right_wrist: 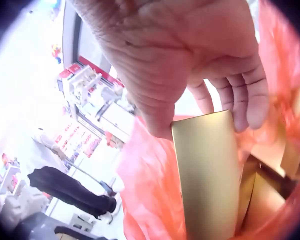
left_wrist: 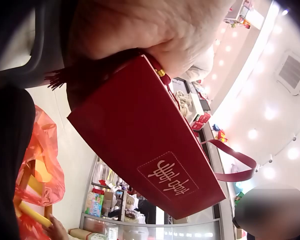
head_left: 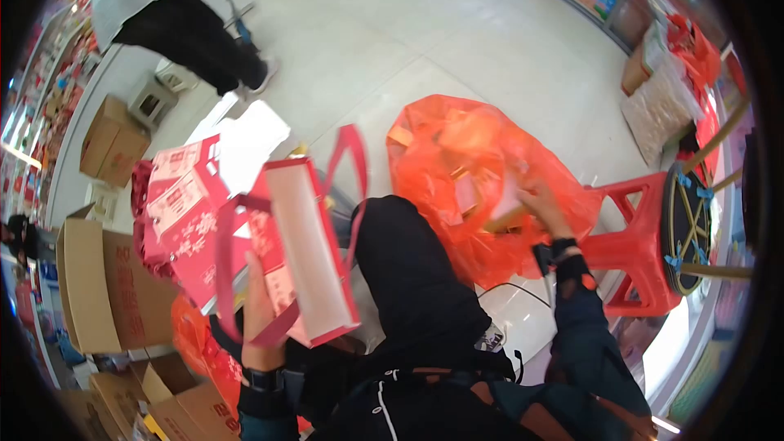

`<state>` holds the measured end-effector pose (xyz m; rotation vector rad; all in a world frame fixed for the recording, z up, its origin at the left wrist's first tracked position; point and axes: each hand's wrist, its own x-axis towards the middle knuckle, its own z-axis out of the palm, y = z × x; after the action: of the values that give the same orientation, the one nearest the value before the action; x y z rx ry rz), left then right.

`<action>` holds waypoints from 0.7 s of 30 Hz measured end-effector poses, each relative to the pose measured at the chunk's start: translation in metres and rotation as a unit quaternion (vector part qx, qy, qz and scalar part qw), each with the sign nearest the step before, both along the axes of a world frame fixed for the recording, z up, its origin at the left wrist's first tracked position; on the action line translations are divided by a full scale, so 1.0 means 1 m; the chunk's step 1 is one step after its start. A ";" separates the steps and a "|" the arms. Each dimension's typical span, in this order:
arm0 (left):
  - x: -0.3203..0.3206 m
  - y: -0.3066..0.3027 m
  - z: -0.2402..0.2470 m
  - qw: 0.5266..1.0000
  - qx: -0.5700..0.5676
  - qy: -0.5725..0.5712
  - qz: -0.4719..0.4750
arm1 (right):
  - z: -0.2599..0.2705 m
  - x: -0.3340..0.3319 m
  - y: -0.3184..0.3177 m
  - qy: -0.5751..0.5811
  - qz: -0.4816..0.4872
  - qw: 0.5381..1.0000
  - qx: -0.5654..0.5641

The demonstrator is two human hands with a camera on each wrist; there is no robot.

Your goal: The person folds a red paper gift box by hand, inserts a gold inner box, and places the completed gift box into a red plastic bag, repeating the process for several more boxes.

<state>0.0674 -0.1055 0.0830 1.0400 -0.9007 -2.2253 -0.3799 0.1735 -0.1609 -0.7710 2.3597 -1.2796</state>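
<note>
The left hand point(head_left: 260, 310) holds a red gift bag point(head_left: 306, 245) with ribbon handles, its pale inside facing up. In the left wrist view the palm point(left_wrist: 155, 30) lies against the dark red bag point(left_wrist: 145, 140), which bears gold characters and a tassel. The right hand point(head_left: 545, 208) is over an orange-red plastic bag point(head_left: 441, 131). In the right wrist view the thumb and fingers of that hand point(right_wrist: 190, 65) grip the end of a gold box point(right_wrist: 207, 170). More gold boxes point(right_wrist: 262, 200) lie inside the plastic bag.
Red printed bags point(head_left: 192, 220) are at the left, near open cardboard boxes point(head_left: 122, 286). A red stool point(head_left: 637, 237) stands at the right, beside a round black stool point(head_left: 686, 229). A person in black trousers point(head_left: 184, 33) stands at the upper left on the tiled floor point(head_left: 367, 41).
</note>
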 end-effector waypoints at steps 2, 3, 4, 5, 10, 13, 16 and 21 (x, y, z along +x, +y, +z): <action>0.021 -0.013 -0.034 1.000 0.022 0.009 -0.012 | 0.103 0.015 0.024 -0.108 -0.049 0.987 0.105; 0.017 -0.012 -0.034 0.999 0.020 0.020 -0.016 | 0.051 -0.030 0.074 0.118 0.031 0.989 0.086; 0.009 -0.007 -0.022 1.000 -0.007 0.012 -0.009 | 0.121 -0.010 0.076 -0.030 -0.028 0.987 0.157; 0.000 -0.001 -0.009 0.999 -0.033 0.003 -0.003 | 0.173 0.006 0.077 -0.104 -0.058 0.976 0.182; -0.003 0.005 -0.001 0.996 -0.082 -0.003 0.025 | 0.283 0.047 0.084 -0.188 0.039 0.977 -0.098; -0.004 0.009 -0.002 0.996 -0.078 0.014 0.033 | 0.308 0.081 0.048 -0.153 0.080 0.969 -0.176; -0.002 0.012 -0.003 0.996 -0.092 0.014 0.007 | 0.322 0.106 0.010 -0.148 0.147 0.960 -0.187; 0.000 0.020 -0.003 0.995 -0.096 0.021 0.002 | 0.315 0.126 -0.043 -0.189 0.251 0.936 -0.158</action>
<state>0.0677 -0.0853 0.0798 0.9029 -1.0699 -2.1009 -0.2543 0.1305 0.1541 -1.0310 1.5414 -1.4274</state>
